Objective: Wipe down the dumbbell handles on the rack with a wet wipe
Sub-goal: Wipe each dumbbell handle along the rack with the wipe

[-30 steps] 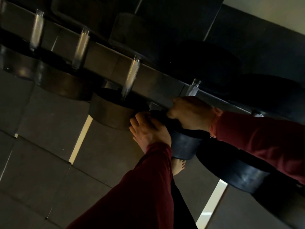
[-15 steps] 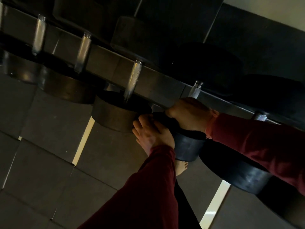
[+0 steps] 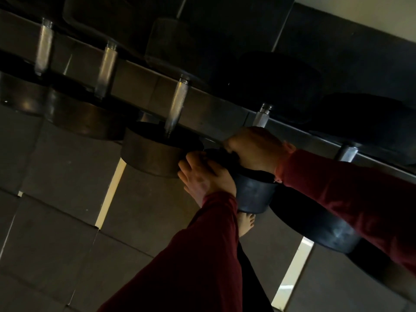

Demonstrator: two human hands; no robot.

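On the rack (image 3: pixel 139 86), the right hand (image 3: pixel 254 149) curls round the lower part of a dumbbell handle (image 3: pixel 262 117); no wipe shows. Just below that handle, the left hand (image 3: pixel 202 176) lies with straight fingers against the dumbbell's dark end weight (image 3: pixel 254 194)

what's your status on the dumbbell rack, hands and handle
Right hand curled round the fourth dumbbell handle. Left hand resting flat on that dumbbell's front weight. Wipe not visible. Nothing in the way.
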